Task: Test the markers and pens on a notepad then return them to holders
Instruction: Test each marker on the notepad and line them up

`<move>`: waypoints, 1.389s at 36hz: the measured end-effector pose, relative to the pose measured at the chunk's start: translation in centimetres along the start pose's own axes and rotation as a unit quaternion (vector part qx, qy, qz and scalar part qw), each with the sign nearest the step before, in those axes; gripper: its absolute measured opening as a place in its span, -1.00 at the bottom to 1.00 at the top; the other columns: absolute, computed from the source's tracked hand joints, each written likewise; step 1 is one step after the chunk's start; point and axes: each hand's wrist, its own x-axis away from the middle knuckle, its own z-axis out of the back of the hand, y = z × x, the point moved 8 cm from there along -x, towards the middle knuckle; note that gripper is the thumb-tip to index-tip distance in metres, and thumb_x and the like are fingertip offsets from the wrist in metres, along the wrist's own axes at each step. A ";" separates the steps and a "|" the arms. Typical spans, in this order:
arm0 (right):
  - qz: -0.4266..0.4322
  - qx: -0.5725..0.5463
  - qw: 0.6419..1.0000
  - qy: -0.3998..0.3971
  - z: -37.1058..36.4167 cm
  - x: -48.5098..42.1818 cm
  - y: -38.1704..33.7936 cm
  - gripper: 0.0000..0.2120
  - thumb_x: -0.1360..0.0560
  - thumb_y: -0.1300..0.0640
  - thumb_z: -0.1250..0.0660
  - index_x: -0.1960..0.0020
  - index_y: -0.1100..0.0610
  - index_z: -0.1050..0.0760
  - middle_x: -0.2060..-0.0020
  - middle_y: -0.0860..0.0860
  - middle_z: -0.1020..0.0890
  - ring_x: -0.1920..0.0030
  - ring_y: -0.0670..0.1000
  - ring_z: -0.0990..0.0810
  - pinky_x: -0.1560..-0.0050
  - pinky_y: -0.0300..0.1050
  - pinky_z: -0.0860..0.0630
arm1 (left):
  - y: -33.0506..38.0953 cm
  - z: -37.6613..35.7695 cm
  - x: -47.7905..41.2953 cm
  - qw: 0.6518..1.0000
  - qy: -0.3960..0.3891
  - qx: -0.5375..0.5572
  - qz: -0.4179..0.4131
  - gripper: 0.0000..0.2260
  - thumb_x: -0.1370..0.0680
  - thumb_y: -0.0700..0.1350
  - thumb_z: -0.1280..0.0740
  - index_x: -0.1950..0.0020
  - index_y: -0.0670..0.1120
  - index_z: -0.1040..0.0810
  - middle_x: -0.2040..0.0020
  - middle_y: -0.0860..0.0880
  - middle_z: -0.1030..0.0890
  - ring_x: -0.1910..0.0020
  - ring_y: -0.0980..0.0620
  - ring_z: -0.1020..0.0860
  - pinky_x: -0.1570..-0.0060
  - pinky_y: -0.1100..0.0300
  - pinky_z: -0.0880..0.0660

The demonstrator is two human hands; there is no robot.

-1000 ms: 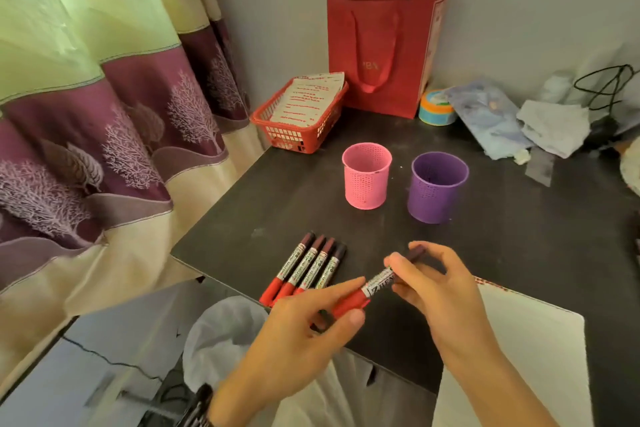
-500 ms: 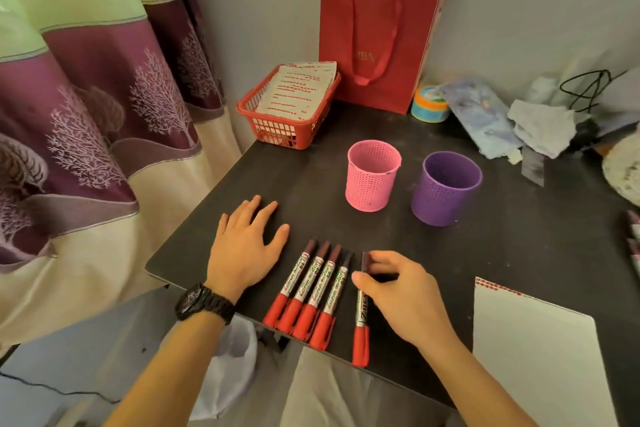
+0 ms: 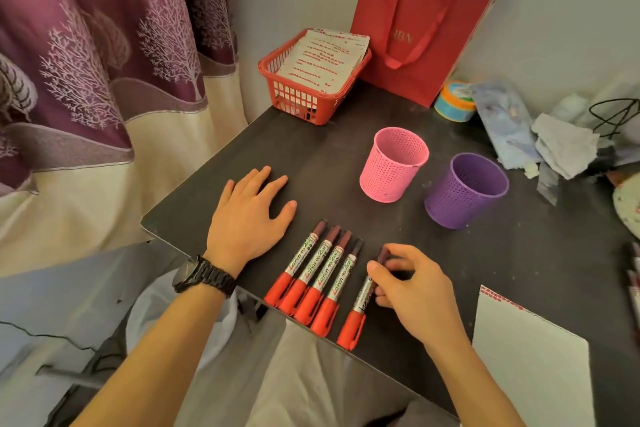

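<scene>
The right hand (image 3: 412,291) pinches a fifth red marker (image 3: 360,302), apparently squaring it with the marker row (image 3: 311,281); the left hand (image 3: 249,215) lies flat on the table (image 3: 519,270).

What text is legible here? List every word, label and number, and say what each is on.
"IBA", first letter unsure: gold print on the red paper gift bag.
"08": white labels of the four red-capped markers in a row; brand script beside it too blurred.
Red print on the paper sheets in the red plastic basket: too small.
</scene>
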 end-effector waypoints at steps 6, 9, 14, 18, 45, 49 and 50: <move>0.000 0.023 1.000 0.002 -0.3 -0.3 0.0 -0.69 -0.52 0.05 -0.47 -0.25 -0.05 -0.55 0.06 -0.08 -0.66 0.29 -0.10 -0.72 0.10 0.01 -0.70 | 0.0 0.0 0.1 1.000 0.005 0.001 -0.001 -0.47 -0.60 0.30 -0.06 -0.55 0.17 -0.27 -0.59 0.04 -0.21 -0.58 0.04 -0.10 -0.55 -0.05 0.03; -0.001 0.035 0.999 0.007 -0.3 -0.3 0.2 -0.61 -0.53 0.04 -0.46 -0.34 -0.05 -0.51 0.13 -0.15 -0.66 0.29 -0.13 -0.71 0.11 -0.03 -0.70 | -0.1 0.0 0.1 1.000 0.006 0.003 -0.001 -0.48 -0.61 0.30 -0.07 -0.54 0.17 -0.27 -0.59 0.04 -0.21 -0.58 0.03 -0.10 -0.55 -0.04 0.03; -0.006 0.037 0.999 0.007 -0.5 -0.2 0.3 -0.57 -0.53 0.03 -0.46 -0.37 -0.05 -0.49 0.19 -0.19 -0.67 0.30 -0.16 -0.71 0.19 -0.14 -0.69 | 0.0 0.1 0.2 1.000 0.008 0.006 -0.001 -0.48 -0.61 0.29 -0.08 -0.54 0.16 -0.28 -0.58 0.04 -0.22 -0.57 0.03 -0.11 -0.55 -0.05 0.02; -0.008 0.027 1.000 0.009 -0.9 0.0 0.1 -0.59 -0.53 0.04 -0.46 -0.36 -0.04 -0.51 0.21 -0.18 -0.68 0.32 -0.13 -0.71 0.12 -0.03 -0.70 | 0.0 0.1 0.2 1.000 0.002 0.003 -0.001 -0.48 -0.61 0.30 -0.06 -0.54 0.17 -0.27 -0.58 0.05 -0.21 -0.58 0.04 -0.10 -0.55 -0.04 0.03; -0.017 -0.025 0.999 -0.023 -1.2 0.4 0.2 -0.64 -0.57 0.02 -0.39 -0.32 -0.15 -0.41 0.13 -0.19 -0.63 0.26 -0.17 -0.71 0.25 -0.26 -0.65 | 0.4 0.5 0.3 0.999 -0.039 0.005 0.010 -0.48 -0.61 0.29 -0.08 -0.55 0.17 -0.25 -0.59 0.06 -0.19 -0.58 0.04 -0.08 -0.55 -0.05 0.02; -0.035 -0.111 0.992 -0.047 0.9 1.5 0.8 -0.72 -0.57 0.05 -0.40 -0.19 -0.20 -0.42 0.10 -0.15 -0.65 0.19 -0.11 -0.73 0.19 -0.22 -0.67 | 1.2 1.4 0.3 0.999 -0.037 0.029 0.003 -0.60 -0.60 0.13 -0.26 -0.43 0.09 -0.46 -0.50 -0.01 -0.38 -0.52 -0.05 -0.26 -0.49 -0.12 -0.18; -0.035 -0.135 0.989 -0.041 2.1 1.9 1.1 -0.75 -0.56 0.06 -0.40 -0.17 -0.20 -0.45 0.10 -0.18 -0.66 0.17 -0.08 -0.74 0.17 -0.19 -0.68 | 1.7 1.7 0.3 0.998 -0.029 0.050 0.000 -0.65 -0.59 0.06 -0.31 -0.36 0.05 -0.53 -0.43 -0.04 -0.47 -0.45 -0.08 -0.35 -0.42 -0.12 -0.29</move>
